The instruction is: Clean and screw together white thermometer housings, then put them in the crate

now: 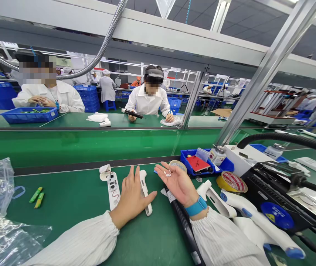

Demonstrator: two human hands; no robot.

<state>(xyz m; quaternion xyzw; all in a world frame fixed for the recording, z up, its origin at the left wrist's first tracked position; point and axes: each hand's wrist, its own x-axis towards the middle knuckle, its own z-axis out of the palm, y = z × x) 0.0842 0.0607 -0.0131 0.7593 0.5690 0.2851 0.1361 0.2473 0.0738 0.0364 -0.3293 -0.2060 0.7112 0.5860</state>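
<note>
My left hand (pixel 132 197) is open, palm down, its fingers spread above the green bench. Under and beside it lies a white plastic housing (pixel 143 179), partly hidden by the fingers. To its left is a white strip with a circuit board (pixel 113 188), thin wires and a small round part. My right hand (pixel 178 183) is turned palm up with the fingers nearly flat, holding several small white pieces (pixel 167 173) on them. A blue band circles the right wrist. Below this hand runs a black tool with a cable (pixel 182 221).
Clear plastic bags (pixel 2 225) and two green-yellow batteries (pixel 37 197) lie at left. Rightward are a blue tray (pixel 193 162), tape roll (pixel 231 181), white handheld housings (pixel 246 207) and a black machine (pixel 279 192). Across the bench, a person (pixel 149 98) holds a black tool. A metal post (pixel 257 85) slants at right.
</note>
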